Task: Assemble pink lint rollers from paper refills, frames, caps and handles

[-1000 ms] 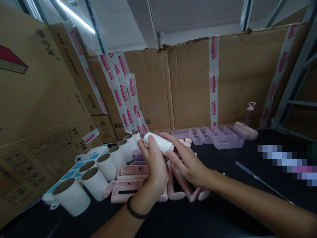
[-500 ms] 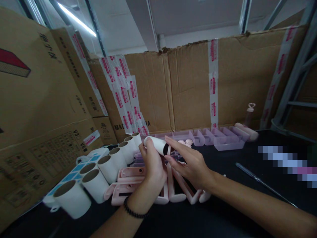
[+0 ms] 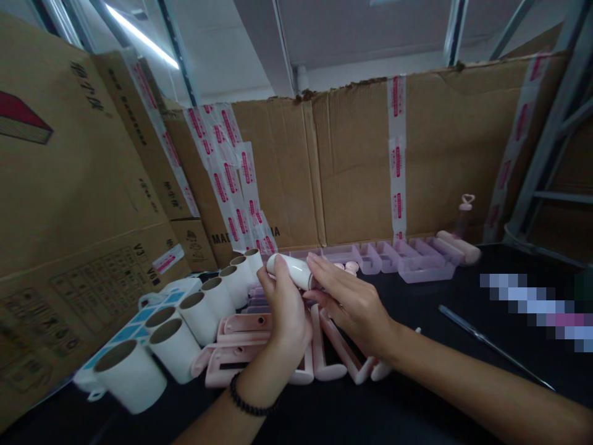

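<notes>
My left hand (image 3: pixel 288 309) is wrapped round a glossy white tube (image 3: pixel 299 270), which is tilted with its right end lower. The fingers of my right hand (image 3: pixel 354 303) are closed together round that right end, so the end itself is mostly hidden. Below both hands lie several pale pink frame-like plastic parts (image 3: pixel 330 371) with black insides. Just behind my right hand, small pink round pieces (image 3: pixel 351 267) show.
White cardboard-like tubes (image 3: pixel 134 377) stand in a row at the left, beside a white and blue box (image 3: pixel 139 326). Purple divided trays (image 3: pixel 426 272) line the back. At the right are a pink cylinder (image 3: pixel 466 250) and a thin metal tool (image 3: pixel 482 335). Cardboard walls (image 3: pixel 352 161) rise behind.
My right hand has come closer to the white tube. The dark open end and pink rim seen at its right end before are now covered or closed up.
</notes>
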`<state>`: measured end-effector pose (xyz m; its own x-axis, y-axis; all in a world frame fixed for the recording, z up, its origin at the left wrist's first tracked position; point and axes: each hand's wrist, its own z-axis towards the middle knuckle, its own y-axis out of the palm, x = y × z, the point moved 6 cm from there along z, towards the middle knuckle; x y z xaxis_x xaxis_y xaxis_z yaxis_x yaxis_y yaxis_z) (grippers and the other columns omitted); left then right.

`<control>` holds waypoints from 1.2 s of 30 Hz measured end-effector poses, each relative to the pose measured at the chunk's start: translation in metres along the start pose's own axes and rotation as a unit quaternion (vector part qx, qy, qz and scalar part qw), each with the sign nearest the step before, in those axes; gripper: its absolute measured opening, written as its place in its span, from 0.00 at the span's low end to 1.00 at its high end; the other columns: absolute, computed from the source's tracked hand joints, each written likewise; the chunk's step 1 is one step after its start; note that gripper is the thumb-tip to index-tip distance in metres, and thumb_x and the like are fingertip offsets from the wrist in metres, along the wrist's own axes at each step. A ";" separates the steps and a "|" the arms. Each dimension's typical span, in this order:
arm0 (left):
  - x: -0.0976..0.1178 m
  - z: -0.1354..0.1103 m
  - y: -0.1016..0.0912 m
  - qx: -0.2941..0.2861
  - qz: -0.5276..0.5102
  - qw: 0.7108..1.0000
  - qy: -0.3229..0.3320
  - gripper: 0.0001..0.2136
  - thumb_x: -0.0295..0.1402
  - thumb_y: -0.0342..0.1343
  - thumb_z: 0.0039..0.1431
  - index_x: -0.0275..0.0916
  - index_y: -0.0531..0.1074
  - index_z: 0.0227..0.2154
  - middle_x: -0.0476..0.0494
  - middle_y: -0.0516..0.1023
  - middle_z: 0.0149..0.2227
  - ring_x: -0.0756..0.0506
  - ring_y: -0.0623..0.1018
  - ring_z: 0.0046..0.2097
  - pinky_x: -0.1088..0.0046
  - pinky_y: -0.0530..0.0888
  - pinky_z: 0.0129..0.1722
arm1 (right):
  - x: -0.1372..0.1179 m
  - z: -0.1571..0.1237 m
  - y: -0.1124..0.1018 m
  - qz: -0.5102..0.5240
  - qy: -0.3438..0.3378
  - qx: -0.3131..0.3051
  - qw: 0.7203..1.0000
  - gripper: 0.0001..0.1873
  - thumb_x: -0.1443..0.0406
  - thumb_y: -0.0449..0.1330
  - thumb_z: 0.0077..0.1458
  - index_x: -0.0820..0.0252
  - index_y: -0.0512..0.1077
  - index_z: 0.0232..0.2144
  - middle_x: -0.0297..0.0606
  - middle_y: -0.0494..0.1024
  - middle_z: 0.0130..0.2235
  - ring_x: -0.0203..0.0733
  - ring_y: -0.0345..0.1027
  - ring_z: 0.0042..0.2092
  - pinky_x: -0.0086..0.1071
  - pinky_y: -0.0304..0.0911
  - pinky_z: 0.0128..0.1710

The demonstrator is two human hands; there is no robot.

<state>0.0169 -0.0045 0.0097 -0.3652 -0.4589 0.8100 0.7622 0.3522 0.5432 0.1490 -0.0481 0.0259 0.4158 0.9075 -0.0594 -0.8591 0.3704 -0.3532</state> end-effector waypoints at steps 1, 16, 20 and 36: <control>0.001 -0.001 0.000 -0.004 0.001 1.000 0.006 0.13 0.44 0.58 0.59 0.44 0.62 0.38 0.55 0.68 0.32 0.50 0.72 0.33 0.74 0.71 0.33 | 0.001 0.000 0.001 0.008 0.007 -0.004 1.000 0.37 0.67 0.58 0.66 0.50 0.49 0.72 0.44 0.68 0.65 0.47 0.65 0.65 0.46 0.64 0.65; -0.004 -0.025 0.039 -0.271 -0.010 0.956 -0.110 0.17 0.41 0.60 0.60 0.45 0.70 0.50 0.47 0.77 0.42 0.47 0.77 0.38 0.75 0.75 0.36 | 0.036 0.014 -0.013 0.137 0.082 -0.134 0.978 0.73 0.47 0.75 0.39 0.50 0.34 0.73 0.52 0.54 0.70 0.57 0.51 0.69 0.55 0.54 0.66; -0.010 -0.019 0.036 -0.232 0.006 0.969 -0.087 0.15 0.41 0.61 0.59 0.44 0.70 0.47 0.48 0.77 0.41 0.49 0.77 0.35 0.77 0.74 0.32 | 0.037 0.018 -0.012 0.107 0.072 -0.166 0.978 0.70 0.44 0.72 0.44 0.55 0.33 0.73 0.55 0.52 0.71 0.57 0.49 0.69 0.54 0.54 0.66; -0.012 0.017 0.004 -0.017 -0.012 0.993 -0.115 0.10 0.38 0.52 0.61 0.41 0.65 0.43 0.52 0.70 0.28 0.50 0.73 0.20 0.76 0.71 0.18 | 0.080 -0.067 -0.031 -0.177 0.375 -0.464 0.783 0.14 0.55 0.57 0.61 0.59 0.74 0.39 0.48 0.81 0.45 0.52 0.75 0.44 0.35 0.59 0.36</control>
<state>0.0149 0.0163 0.0059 -0.4933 -0.2671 0.8279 0.7676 0.3140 0.5587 0.2286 0.0000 -0.0304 0.9358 0.2810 -0.2129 -0.2083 -0.0463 -0.9770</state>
